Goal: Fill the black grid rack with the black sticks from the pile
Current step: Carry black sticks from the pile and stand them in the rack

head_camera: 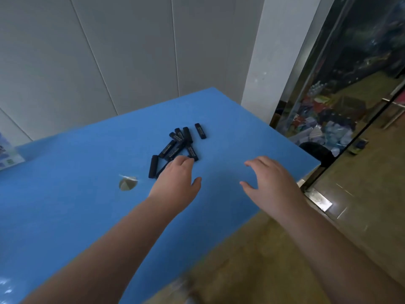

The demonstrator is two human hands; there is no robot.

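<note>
A pile of several black sticks (175, 145) lies on the blue table (76, 205), with one stick (200, 131) apart at the far right and another (153, 166) at the near left. My left hand (177, 178) reaches over the near edge of the pile, its fingertips covering some sticks; whether it holds one I cannot tell. My right hand (266, 181) hovers over bare table to the right of the pile, fingers spread and holding nothing. The black grid rack is not in view.
A round cable hole (127, 183) sits in the table left of my left hand. The table's right edge (285, 189) drops to a tan floor. A glass door (350, 106) and a white pillar (269, 62) stand at the right. Printed paper (8, 156) lies at the far left.
</note>
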